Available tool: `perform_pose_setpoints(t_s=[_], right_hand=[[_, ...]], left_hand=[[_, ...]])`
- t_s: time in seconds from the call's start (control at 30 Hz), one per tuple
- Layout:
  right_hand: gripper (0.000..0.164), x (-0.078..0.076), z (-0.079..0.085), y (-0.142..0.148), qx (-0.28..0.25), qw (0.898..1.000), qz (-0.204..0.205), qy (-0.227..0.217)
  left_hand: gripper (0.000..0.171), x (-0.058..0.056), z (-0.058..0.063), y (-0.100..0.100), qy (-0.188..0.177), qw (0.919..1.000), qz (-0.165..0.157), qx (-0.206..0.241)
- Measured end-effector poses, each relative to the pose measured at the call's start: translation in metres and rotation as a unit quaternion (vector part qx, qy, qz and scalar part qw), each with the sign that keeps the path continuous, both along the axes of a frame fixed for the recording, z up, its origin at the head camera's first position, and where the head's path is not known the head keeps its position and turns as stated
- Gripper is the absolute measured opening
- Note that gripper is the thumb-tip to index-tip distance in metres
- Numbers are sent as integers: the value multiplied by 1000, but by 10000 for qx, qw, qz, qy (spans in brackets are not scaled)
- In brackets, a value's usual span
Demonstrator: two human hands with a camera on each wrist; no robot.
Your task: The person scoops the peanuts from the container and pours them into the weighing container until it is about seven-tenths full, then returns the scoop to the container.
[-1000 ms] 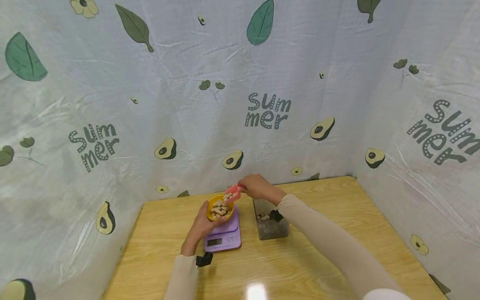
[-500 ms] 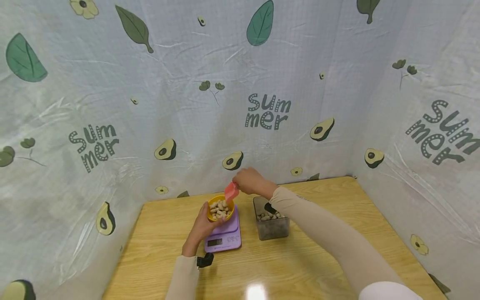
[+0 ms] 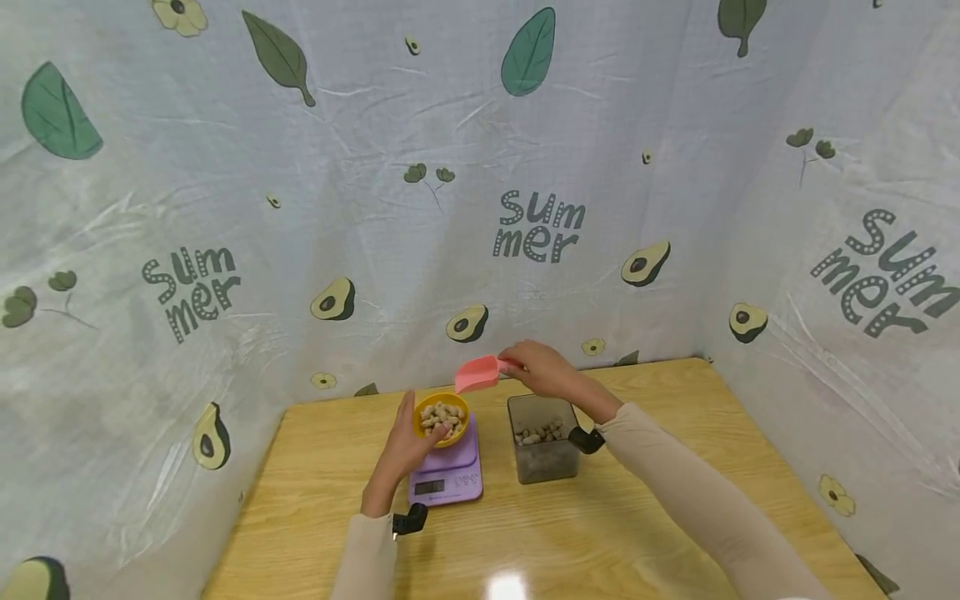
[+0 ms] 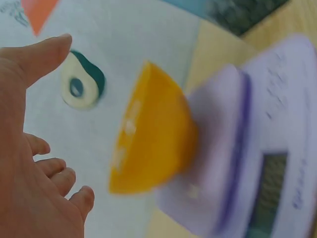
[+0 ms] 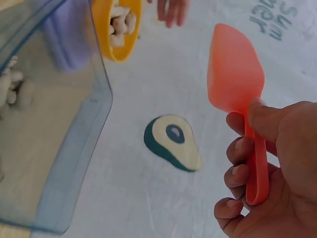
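My right hand [image 3: 543, 368] grips the handle of a pink scoop [image 3: 477, 374], raised between the bowl and the bin. In the right wrist view the fingers wrap round the scoop's handle [image 5: 256, 168]. A yellow bowl [image 4: 156, 139] of peanuts [image 3: 442, 415] stands on a purple kitchen scale [image 3: 459, 485]. My left hand [image 3: 405, 446] is beside the bowl. The left wrist view shows that hand with its thumb spread and a gap between it and the bowl.
Right of the scale stands a grey see-through bin [image 3: 547, 462] with more peanuts in it. The wooden table [image 3: 600, 533] meets a printed white curtain [image 3: 390, 250] at the back and sides. The scale's display [image 3: 430, 487] faces the near side.
The scoop emptied its peanuts into the bowl, then the right hand drew it back to the right and levelled it. The left hand let go of the bowl and its fingers spread.
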State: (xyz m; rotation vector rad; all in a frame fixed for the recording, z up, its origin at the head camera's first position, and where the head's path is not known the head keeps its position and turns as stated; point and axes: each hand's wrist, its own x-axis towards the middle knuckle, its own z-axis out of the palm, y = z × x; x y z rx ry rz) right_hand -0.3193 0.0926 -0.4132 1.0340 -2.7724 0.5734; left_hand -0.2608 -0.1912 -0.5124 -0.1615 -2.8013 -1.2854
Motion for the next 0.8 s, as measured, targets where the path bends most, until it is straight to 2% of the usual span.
perform_pose_setpoints(t_s=[0.2,0.33,0.6,0.8], right_hand=[[27,12,-5,29,-552,9984,-73,101],[26,21,-8,47,-706,9974,-164,38],[25,35,-17,76,-749,9961,-390,263],[23,47,-19,87,-458,9969,-354,531]], left_hand=[[102,5,26,12,287,9989,-191,316],[101,11,36,22,452,9972,-353,485],[100,11,39,44,624,9940,-753,485],[98,12,36,63,601,9900,-1225,372]])
